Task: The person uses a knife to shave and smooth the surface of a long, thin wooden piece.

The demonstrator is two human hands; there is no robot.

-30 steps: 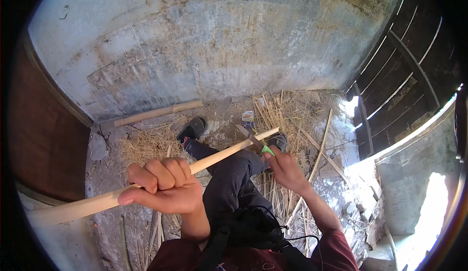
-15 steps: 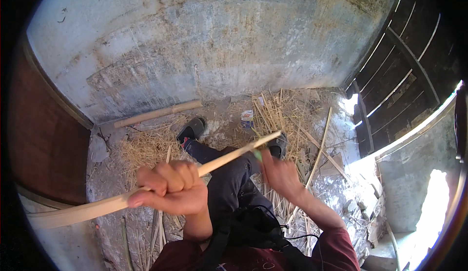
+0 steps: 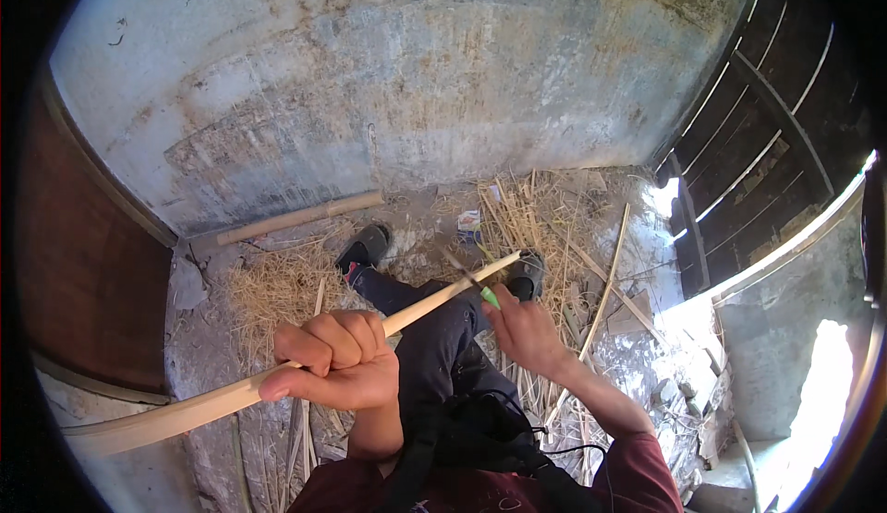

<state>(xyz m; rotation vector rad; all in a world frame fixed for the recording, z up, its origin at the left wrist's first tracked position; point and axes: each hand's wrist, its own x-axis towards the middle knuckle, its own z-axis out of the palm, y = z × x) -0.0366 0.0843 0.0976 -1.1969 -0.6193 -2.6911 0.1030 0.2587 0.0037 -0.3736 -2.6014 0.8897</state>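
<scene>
A long pale strip [image 3: 434, 301], bamboo by its look, slants from the lower left up to a point above my knees. My left hand [image 3: 337, 361] is closed round it, thumb along the near side. Close to the strip's far end, my right hand [image 3: 527, 330] grips the green handle of a knife [image 3: 490, 298]. The knife's narrow dark blade crosses the strip and points up and left. Whether the blade's edge bites into the strip, I cannot tell.
Thin shavings [image 3: 277, 282] heap on the floor at the left, and loose strips [image 3: 513, 213] lie ahead and right. A bamboo pole [image 3: 300, 217] rests along the wall's foot. My dark shoes [image 3: 365, 245] stand among the scraps. A slatted dark door [image 3: 758, 134] is at right.
The knife blade, blurred before, now shows plainly across the strip. My right hand has turned slightly, while my left hand and the strip have shifted a little, the near end sinking.
</scene>
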